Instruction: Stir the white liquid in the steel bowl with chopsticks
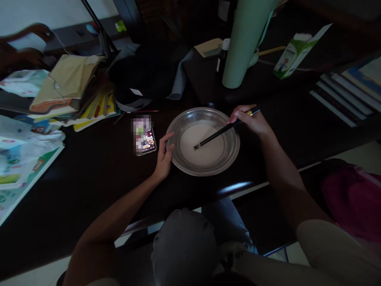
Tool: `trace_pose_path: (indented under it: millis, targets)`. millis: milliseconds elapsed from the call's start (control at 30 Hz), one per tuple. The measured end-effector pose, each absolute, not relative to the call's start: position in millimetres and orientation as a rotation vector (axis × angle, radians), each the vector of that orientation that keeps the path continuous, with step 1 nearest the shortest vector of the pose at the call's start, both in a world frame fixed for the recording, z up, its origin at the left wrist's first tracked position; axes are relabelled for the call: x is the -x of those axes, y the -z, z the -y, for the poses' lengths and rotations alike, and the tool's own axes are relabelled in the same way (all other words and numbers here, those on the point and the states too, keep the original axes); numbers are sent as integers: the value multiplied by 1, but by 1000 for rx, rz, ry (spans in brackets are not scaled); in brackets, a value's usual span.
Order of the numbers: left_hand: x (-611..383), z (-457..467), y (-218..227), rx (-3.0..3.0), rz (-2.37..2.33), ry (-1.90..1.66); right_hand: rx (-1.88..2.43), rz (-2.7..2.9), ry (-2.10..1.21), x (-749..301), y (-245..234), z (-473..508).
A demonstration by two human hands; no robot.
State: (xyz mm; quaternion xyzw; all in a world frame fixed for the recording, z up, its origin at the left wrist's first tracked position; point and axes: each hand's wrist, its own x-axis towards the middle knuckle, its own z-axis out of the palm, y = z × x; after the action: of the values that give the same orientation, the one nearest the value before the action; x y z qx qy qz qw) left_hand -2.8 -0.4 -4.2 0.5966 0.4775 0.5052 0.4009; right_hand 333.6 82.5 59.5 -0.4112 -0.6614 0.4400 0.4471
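Observation:
A shallow metal bowl (230,157) holding a pale whitish mixture (208,153) sits on the dark table near its front edge. My right hand (253,121) is closed on a pair of black chopsticks (222,133), whose tips dip into the mixture near the bowl's middle. My left hand (163,157) curls against the bowl's left rim, fingers touching the metal.
A phone (145,139) with a lit screen lies just left of the bowl. Behind it stand a tall pale green bottle (242,43) and a small dark bottle (222,59). A green-white carton (296,51), stacked books (351,95) at right, papers and bags (62,87) at left.

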Motion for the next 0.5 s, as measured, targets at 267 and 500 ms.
trace_pose_path:
  millis: [267, 500]
  targets:
    - [3, 0, 5, -1505, -1194, -1276, 1023, 1599, -1038, -334, -61, -82]
    - [3, 0, 4, -1507, -1200, -1272, 1048, 1578, -1008, -335, -59, -85]
